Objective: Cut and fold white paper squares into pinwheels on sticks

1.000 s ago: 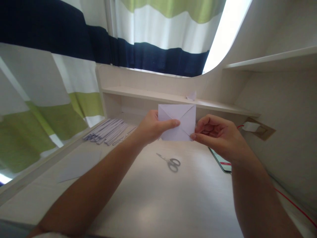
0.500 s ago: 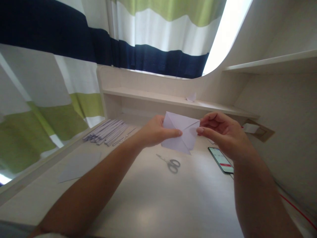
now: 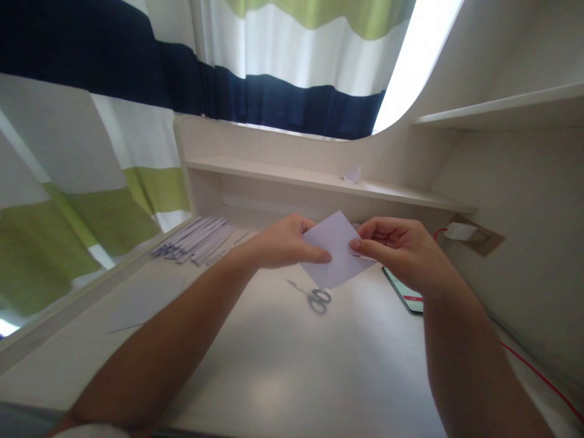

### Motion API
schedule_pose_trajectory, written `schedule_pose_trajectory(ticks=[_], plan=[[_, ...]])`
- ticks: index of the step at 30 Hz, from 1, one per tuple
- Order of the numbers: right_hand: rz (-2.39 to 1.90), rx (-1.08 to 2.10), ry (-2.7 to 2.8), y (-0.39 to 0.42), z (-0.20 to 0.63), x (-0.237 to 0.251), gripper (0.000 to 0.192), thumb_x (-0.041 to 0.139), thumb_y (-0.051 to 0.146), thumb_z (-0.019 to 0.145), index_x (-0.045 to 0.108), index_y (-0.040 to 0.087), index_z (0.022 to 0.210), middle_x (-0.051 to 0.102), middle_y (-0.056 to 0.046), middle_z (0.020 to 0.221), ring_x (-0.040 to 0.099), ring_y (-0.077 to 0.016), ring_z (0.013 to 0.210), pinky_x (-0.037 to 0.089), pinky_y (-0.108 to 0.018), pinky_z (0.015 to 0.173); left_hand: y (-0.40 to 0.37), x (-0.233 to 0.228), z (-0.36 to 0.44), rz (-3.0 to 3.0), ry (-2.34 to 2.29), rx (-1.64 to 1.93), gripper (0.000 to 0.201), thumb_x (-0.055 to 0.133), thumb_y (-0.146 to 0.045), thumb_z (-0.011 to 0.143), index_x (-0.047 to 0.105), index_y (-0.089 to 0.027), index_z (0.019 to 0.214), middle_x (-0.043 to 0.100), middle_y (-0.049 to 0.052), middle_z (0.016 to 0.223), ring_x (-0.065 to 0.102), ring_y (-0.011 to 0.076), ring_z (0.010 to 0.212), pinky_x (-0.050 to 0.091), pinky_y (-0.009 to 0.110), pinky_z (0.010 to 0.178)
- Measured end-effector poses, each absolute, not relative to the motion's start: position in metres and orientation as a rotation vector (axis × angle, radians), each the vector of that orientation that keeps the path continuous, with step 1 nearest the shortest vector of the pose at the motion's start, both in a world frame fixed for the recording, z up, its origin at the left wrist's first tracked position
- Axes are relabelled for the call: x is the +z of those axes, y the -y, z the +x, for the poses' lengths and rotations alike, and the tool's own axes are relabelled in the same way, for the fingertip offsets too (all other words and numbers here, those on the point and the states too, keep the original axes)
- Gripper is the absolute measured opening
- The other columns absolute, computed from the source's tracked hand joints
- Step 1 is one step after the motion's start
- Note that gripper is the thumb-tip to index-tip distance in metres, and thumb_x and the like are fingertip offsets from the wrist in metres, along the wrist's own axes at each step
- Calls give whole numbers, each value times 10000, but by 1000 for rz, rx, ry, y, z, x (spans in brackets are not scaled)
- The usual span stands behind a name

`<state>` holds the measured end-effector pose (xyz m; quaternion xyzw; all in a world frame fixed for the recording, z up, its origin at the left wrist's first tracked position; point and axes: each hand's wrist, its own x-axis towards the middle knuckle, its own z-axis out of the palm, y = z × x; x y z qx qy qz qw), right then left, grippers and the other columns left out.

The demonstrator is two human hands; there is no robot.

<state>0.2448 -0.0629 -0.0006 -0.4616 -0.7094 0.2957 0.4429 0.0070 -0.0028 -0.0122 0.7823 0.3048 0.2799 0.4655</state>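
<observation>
A folded white paper (image 3: 336, 267) is held up above the desk between my two hands, one corner pointing up. My left hand (image 3: 289, 243) pinches its left side, thumb lying flat across the front and fingers behind. On the right edge, my right hand (image 3: 392, 243) grips the paper between thumb and curled fingers. Below the paper a pair of grey-handled scissors (image 3: 316, 298) lies on the desk, blades toward the upper left.
Several rolled paper strips (image 3: 201, 238) lie at the desk's left back. Nearer sits a flat paper sheet (image 3: 141, 301). A phone (image 3: 404, 292) rests by my right forearm. A crumpled paper piece (image 3: 351, 174) stands on the back shelf (image 3: 274, 172); a charger (image 3: 460, 232) is plugged into the wall.
The paper has been turned, from a square with diagonal creases facing me to a plainer face with a corner upward. My right hand has shifted slightly left.
</observation>
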Motion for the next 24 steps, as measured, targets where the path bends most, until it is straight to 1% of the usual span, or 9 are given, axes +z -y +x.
schedule_pose_trajectory(ticks=[5,7,10,12,14,16,20,24], plan=[[-1154,760,1781,60,249,1,166,860,341,777,758,228,710,699,-15,703,610,-162,629,481,-282,547,-11,-16,1,1829,-680,870,229,888,-270,708,841,-178,913,816,57,855,761,210,773,583,287,693],[-1130,742,1764,57,250,1,168,868,325,763,754,228,686,698,-14,692,616,-161,629,500,-286,565,-16,-18,3,1737,-608,990,272,914,-276,679,833,-169,915,817,72,883,757,210,781,580,292,700],[-1103,724,1677,50,250,-1,146,872,315,759,768,220,720,716,-18,723,641,-163,657,544,-295,612,-21,-22,7,1542,-528,1137,360,938,-311,665,817,-164,970,810,84,938,748,198,795,566,282,686],[-1076,727,1584,46,248,-4,148,878,319,756,775,213,750,717,-14,733,638,-151,653,553,-289,621,-25,-26,10,1459,-496,1143,380,930,-351,695,817,-166,1007,806,87,948,737,179,784,550,266,668],[-1053,742,1505,43,245,-7,153,882,317,753,776,207,760,718,-9,735,629,-136,642,553,-277,624,-27,-30,13,1451,-489,1105,353,916,-367,726,827,-161,998,808,97,939,727,162,772,535,251,658],[-1041,768,1466,40,242,-11,155,882,316,752,776,203,764,725,-9,746,629,-128,641,555,-270,629,-29,-34,14,1462,-505,1087,328,913,-363,733,835,-156,974,814,110,946,732,163,788,536,251,668],[-1026,813,1459,37,237,-17,181,891,321,744,765,193,764,728,-6,740,639,-123,642,551,-258,622,-26,-35,17,1402,-492,1082,333,937,-339,702,836,-131,941,821,136,967,759,207,846,586,319,771],[-1026,834,1476,36,233,-19,209,901,328,731,755,182,763,733,-10,730,650,-128,628,551,-261,607,-22,-31,20,1347,-459,1122,326,971,-284,631,836,-122,880,825,122,931,750,194,782,594,322,786]])
